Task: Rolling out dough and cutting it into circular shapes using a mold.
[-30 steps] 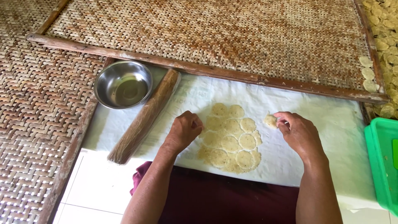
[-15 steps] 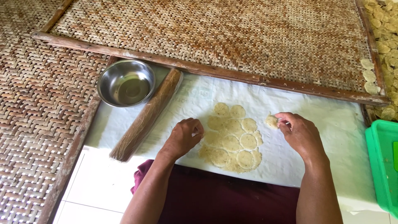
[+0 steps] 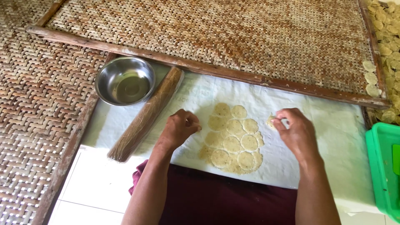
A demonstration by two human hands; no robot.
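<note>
A thin sheet of pale dough (image 3: 231, 138) lies on a white cloth (image 3: 333, 137), cut into several round discs. My left hand (image 3: 179, 127) rests at the sheet's left edge with its fingers curled together, holding nothing that I can see. My right hand (image 3: 294, 130) is just right of the sheet and pinches one small dough disc (image 3: 271, 121) between thumb and fingers, lifted slightly off the cloth.
A wooden rolling pin (image 3: 146, 113) lies diagonally left of my hands, beside an empty steel bowl (image 3: 124, 81). A woven bamboo tray (image 3: 216, 37) in a wooden frame spans the back, with dough discs (image 3: 371, 78) at its right end. A green plastic tub (image 3: 384, 168) stands at the right edge.
My left hand slid a little left and toward me along the sheet's edge. My right hand stayed put with the disc.
</note>
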